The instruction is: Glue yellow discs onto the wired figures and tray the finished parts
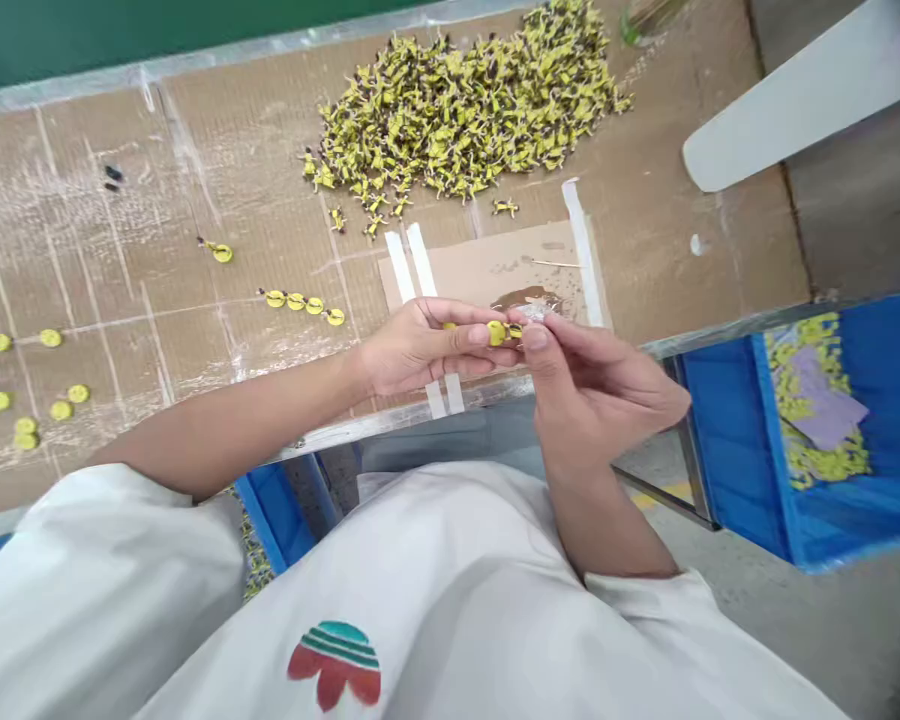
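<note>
My left hand (pixel 439 345) is closed, pinching a small round yellow piece (pixel 497 332) between thumb and fingers. Another bit of yellow shows between its fingers. My right hand (pixel 596 385) meets it from the right, thumb and fingertips pressed together at a tiny dark-and-yellow part (pixel 515 331) beside the round piece. Whatever lies inside the right pinch is mostly covered by the fingertips. Just behind them is a clear, shiny bit (pixel 536 312), too small to make out. Both hands are above a cardboard sheet (pixel 480 265) with a wet brown patch and a thin stick (pixel 556 263).
A heap of small yellow figures with dark heads (pixel 465 110) covers the table's back. Leftward lie a row of round yellow pieces (pixel 295 301) and several loose yellow discs (pixel 61 410). A white post (pixel 802 95) stands at right; a blue bin (pixel 787 500) holds yellow parts.
</note>
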Demonstrator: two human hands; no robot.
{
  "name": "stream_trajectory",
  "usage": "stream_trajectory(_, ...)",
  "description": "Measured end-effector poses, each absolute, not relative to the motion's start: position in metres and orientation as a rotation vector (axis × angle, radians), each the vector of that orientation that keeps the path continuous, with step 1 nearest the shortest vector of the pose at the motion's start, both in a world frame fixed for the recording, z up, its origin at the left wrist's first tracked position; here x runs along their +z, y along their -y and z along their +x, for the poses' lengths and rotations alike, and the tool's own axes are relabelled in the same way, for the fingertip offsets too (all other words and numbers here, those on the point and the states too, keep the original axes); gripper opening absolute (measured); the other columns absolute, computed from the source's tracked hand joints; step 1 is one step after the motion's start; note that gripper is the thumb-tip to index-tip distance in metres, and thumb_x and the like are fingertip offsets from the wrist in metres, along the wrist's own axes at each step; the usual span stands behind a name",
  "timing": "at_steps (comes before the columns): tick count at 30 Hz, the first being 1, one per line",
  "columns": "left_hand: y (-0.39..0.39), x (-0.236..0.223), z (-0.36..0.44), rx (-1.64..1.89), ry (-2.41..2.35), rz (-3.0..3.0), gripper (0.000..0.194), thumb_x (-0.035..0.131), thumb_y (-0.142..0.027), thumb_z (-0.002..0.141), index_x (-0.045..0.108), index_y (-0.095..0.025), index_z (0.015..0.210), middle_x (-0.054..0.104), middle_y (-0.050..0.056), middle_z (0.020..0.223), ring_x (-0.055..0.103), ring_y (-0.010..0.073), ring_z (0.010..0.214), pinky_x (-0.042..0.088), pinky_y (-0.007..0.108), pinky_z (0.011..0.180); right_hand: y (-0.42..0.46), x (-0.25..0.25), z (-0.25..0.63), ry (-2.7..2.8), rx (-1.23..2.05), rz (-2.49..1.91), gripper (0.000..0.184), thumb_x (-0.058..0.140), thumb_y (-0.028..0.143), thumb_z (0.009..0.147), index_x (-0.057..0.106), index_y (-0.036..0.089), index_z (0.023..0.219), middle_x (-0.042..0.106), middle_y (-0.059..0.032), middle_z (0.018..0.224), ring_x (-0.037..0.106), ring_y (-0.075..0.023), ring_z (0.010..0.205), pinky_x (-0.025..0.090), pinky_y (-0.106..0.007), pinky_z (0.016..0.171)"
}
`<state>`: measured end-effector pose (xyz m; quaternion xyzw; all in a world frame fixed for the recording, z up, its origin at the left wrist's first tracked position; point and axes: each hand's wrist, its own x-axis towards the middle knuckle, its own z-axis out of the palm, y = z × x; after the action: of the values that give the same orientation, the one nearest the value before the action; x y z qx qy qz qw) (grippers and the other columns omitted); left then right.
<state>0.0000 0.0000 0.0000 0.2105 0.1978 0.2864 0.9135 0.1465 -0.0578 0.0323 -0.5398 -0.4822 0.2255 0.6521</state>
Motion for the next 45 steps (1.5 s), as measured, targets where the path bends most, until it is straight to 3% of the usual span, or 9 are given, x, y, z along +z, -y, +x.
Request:
stream_trajectory(7, 0.001, -0.001, 0.002, 0.600, -0.463, 0.424, 0.034, 0.089, -0.029, 0.066, 0.079, -0.015, 0.095, 0.079, 0.006, 0.088, 0.077, 0.0169, 0.084, 0.061, 0.017, 0.074, 0.059, 0.033, 0.149, 1.136, 0.527, -1.291, 0.014, 0.081, 0.021, 0.080, 0.077, 0.025, 0.093, 0.077, 0.0008, 0.090, 0.076, -0.0205, 0.081, 0.067, -0.035, 0.074)
stream_trajectory(16, 0.001, 0.000, 0.002, 0.602, -0.478, 0.428, 0.034, 0.090, -0.031, 0.064, 0.079, -0.014, 0.092, 0.079, 0.005, 0.083, 0.076, 0.0141, 0.073, 0.061, 0.018, 0.070, 0.062, 0.029, 0.156, 1.324, 0.420, -1.270, 0.026, 0.081, 0.015, 0.079, 0.077, 0.030, 0.099, 0.077, -0.0009, 0.095, 0.075, -0.0232, 0.084, 0.066, -0.040, 0.072)
stream_trajectory(24, 0.002, -0.003, 0.002, 0.606, -0.485, 0.436, 0.034, 0.090, -0.032, 0.064, 0.080, -0.015, 0.091, 0.078, 0.004, 0.080, 0.075, 0.0136, 0.071, 0.060, 0.019, 0.069, 0.063, 0.030, 0.154, 1.279, 0.483, -1.280, 0.020, 0.080, 0.020, 0.081, 0.077, 0.032, 0.097, 0.077, -0.0024, 0.093, 0.075, -0.0246, 0.081, 0.065, -0.044, 0.072)
stream_trajectory(34, 0.003, -0.005, 0.001, 0.625, -0.504, 0.470, 0.031, 0.089, -0.033, 0.067, 0.079, -0.016, 0.091, 0.078, 0.004, 0.078, 0.076, 0.0144, 0.073, 0.061, 0.021, 0.074, 0.059, 0.030, 0.155, 1.311, 0.487, -1.233, 0.026, 0.080, 0.015, 0.078, 0.078, 0.033, 0.096, 0.077, -0.0013, 0.091, 0.074, -0.0242, 0.076, 0.063, -0.044, 0.067)
stream_trajectory(40, 0.004, -0.004, 0.002, 0.627, -0.575, 0.472, 0.038, 0.092, -0.036, 0.059, 0.079, -0.014, 0.088, 0.078, 0.006, 0.079, 0.076, 0.0160, 0.072, 0.062, 0.022, 0.071, 0.059, 0.033, 0.159, 1.356, 0.531, -1.226, 0.029, 0.080, 0.014, 0.078, 0.078, 0.035, 0.098, 0.077, -0.0007, 0.095, 0.075, -0.0247, 0.081, 0.064, -0.044, 0.074)
stream_trajectory(45, 0.004, -0.004, 0.002, 0.634, -0.581, 0.474, 0.036, 0.092, -0.034, 0.061, 0.079, -0.013, 0.087, 0.078, 0.005, 0.075, 0.074, 0.0137, 0.066, 0.061, 0.020, 0.066, 0.056, 0.036, 0.161, 1.336, 0.563, -1.253, 0.020, 0.082, 0.018, 0.076, 0.079, 0.030, 0.092, 0.077, 0.0007, 0.087, 0.072, -0.0193, 0.074, 0.062, -0.037, 0.071)
